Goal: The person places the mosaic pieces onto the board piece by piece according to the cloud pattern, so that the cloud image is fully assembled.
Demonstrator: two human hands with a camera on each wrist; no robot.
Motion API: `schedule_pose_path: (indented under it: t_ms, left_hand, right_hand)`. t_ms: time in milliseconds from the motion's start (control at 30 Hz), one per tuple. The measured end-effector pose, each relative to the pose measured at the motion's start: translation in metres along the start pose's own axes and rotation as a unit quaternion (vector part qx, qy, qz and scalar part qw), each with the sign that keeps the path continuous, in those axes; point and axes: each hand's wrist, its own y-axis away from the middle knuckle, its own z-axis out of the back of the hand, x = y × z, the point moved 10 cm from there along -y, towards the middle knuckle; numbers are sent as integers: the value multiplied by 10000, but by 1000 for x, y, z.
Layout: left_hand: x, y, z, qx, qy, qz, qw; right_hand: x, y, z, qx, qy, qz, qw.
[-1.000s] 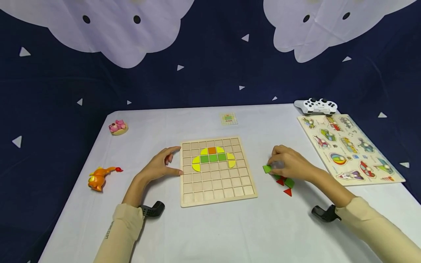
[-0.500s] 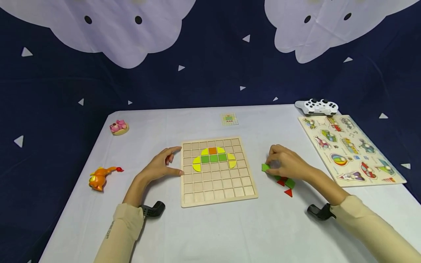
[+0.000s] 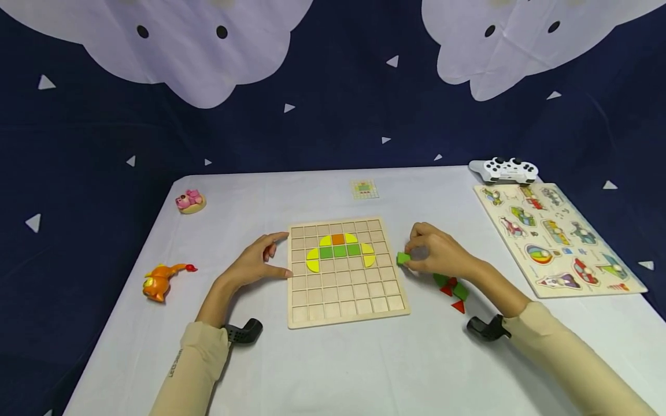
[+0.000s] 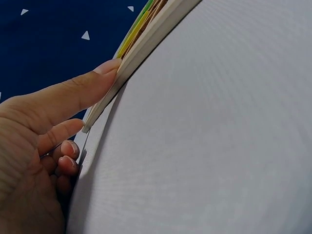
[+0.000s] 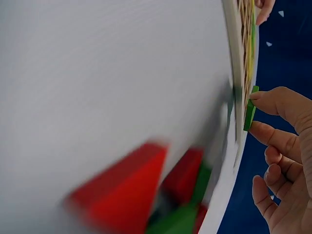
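My right hand (image 3: 439,251) pinches a green square tile (image 3: 403,258) between thumb and forefinger, just off the right edge of the wooden grid board (image 3: 343,294). In the right wrist view the green tile (image 5: 251,109) is held by its edges. Set in the board's upper half are yellow curved tiles (image 3: 313,260), an orange square (image 3: 337,239) and a row of green squares (image 3: 340,251). My left hand (image 3: 255,260) touches the board's left edge with thumb and forefinger spread apart; in the left wrist view the thumb (image 4: 90,85) lies against the board's side.
Loose green tiles (image 3: 461,292) and red triangles (image 3: 458,307) lie below the right hand. A small pattern card (image 3: 365,189) sits behind the board. At right are a picture puzzle (image 3: 562,242) and white game controller (image 3: 503,170); at left, an orange toy (image 3: 158,283) and pink figurine (image 3: 190,201).
The right hand has lifted a green tile away from the loose pile and carried it left toward the board. My left hand has stayed at the board's edge.
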Motion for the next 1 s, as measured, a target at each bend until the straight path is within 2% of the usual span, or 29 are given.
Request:
schedule_pose_path:
  t_ms: [233, 433, 700, 1000]
  left_hand:
    - [2, -2, -1, 10, -36, 19, 10000]
    - [2, -1, 0, 6, -5, 18, 10000]
    - [0, -1, 0, -41, -48, -180, 9998]
    - [1, -1, 1, 16, 84, -21, 10000]
  right_hand:
    - [27, -21, -8, -19, -45, 303, 9995]
    - [51, -42, -20, 194, -144, 529, 9983]
    - [77, -62, -38, 421, -75, 865, 9953]
    - [98, -75, -51, 498, 70, 1203, 9915]
